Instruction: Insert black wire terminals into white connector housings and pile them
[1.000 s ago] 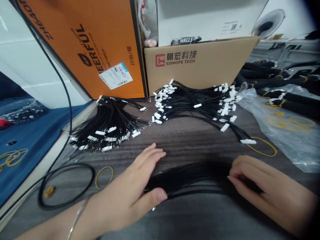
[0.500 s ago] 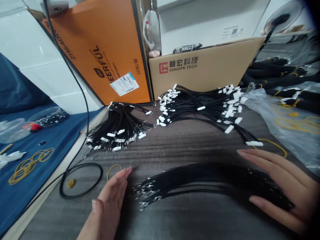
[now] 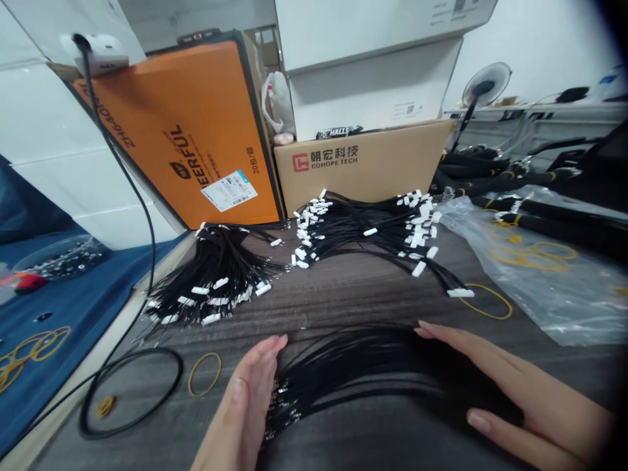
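Table (image 3: 338, 297): woodgrain, boxes (image 3: 373, 173) stood behind.
Black wires (image 3: 363, 363): lay between my hands.
Left hand (image 3: 248, 392): open, gripped nothing.
Right hand (image 3: 540, 396): spread, gripped nothing.

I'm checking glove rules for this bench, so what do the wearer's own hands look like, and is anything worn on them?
Both the left hand and the right hand are bare: no gloves, and no rings on the fingers in view. The thumbnails look plain, with no coloured polish. No sleeve or cuff shows; the forearms are mostly out of the picture.
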`<state>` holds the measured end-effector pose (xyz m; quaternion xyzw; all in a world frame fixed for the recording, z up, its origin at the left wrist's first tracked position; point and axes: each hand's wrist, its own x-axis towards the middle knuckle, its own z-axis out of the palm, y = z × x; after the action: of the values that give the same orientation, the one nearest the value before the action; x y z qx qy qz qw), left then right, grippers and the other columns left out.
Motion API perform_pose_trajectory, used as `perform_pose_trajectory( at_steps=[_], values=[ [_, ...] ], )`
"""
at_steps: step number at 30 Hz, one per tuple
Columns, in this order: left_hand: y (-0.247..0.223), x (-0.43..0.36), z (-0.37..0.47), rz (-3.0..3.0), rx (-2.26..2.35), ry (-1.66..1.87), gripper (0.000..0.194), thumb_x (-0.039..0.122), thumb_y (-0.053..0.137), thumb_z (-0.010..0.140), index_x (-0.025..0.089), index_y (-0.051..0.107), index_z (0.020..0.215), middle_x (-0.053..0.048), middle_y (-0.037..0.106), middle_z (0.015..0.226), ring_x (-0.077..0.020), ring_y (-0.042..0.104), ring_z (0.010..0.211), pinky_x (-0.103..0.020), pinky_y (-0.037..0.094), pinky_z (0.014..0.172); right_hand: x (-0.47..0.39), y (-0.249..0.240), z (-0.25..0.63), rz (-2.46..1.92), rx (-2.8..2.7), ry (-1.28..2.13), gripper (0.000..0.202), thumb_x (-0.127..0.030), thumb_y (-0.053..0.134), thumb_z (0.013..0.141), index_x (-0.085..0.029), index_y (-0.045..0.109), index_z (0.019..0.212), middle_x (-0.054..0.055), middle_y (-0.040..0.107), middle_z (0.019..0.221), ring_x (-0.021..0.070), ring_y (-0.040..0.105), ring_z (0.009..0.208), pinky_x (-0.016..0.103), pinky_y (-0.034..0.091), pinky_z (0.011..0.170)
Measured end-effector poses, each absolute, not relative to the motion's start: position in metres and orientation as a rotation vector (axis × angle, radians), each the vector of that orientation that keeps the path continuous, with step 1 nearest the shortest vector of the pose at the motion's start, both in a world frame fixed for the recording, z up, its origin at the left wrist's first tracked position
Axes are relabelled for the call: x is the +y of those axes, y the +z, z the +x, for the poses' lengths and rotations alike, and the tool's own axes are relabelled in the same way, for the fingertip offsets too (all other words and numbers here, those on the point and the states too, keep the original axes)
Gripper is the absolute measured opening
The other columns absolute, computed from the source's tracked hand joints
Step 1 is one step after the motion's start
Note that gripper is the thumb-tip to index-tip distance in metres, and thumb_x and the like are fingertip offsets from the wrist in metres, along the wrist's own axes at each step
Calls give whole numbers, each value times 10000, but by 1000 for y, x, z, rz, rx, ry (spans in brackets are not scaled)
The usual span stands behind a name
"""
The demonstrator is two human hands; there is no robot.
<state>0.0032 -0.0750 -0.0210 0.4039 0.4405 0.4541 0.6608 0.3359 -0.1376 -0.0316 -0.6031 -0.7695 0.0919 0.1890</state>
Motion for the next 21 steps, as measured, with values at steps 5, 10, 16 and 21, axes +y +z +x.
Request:
perform_pose_trajectory(
  at_steps=[5, 10, 16, 21],
  values=[
    [-10, -48, -4, 982, 999, 1156, 391, 494, 410, 877, 243, 588, 1117, -21, 504, 1331, -188, 318, 1331, -323, 191, 1145, -123, -23, 352, -1738, -2112, 106, 721, -359, 497, 824, -369, 95, 1422, 13, 225, 1486, 284, 279, 1328, 479, 317, 1066],
    [-4, -32, 10, 1205, 1095, 1006, 483, 497, 346, 899, 200, 484, 1253, -74, 418, 1395, -217, 306, 1338, -389, 201, 1142, -87, -7, 321, -1683, -2304, 234, 643, -429, 437, 861, -316, 177, 1438, 18, 245, 1479, 231, 290, 1327, 430, 307, 1061],
    [-24, -46, 16, 1656, 965, 757, 601, 495, 308, 908, 130, 273, 1383, -112, 215, 1493, -205, 194, 1381, -381, 122, 1158, -77, 21, 259, -1396, -2703, 448, 606, -386, 505, 820, -54, 440, 1323, 179, 396, 1354, 347, 363, 1254, 498, 397, 972],
    [-18, -52, 10, 1897, 1027, 715, 477, 385, 244, 945, 194, 274, 1381, -95, 261, 1478, -202, 233, 1369, -412, 162, 1142, -59, 24, 273, -1090, -2855, 202, 646, -473, 479, 838, -122, 382, 1370, 142, 484, 1314, 265, 498, 1176, 414, 471, 933]
  ],
)
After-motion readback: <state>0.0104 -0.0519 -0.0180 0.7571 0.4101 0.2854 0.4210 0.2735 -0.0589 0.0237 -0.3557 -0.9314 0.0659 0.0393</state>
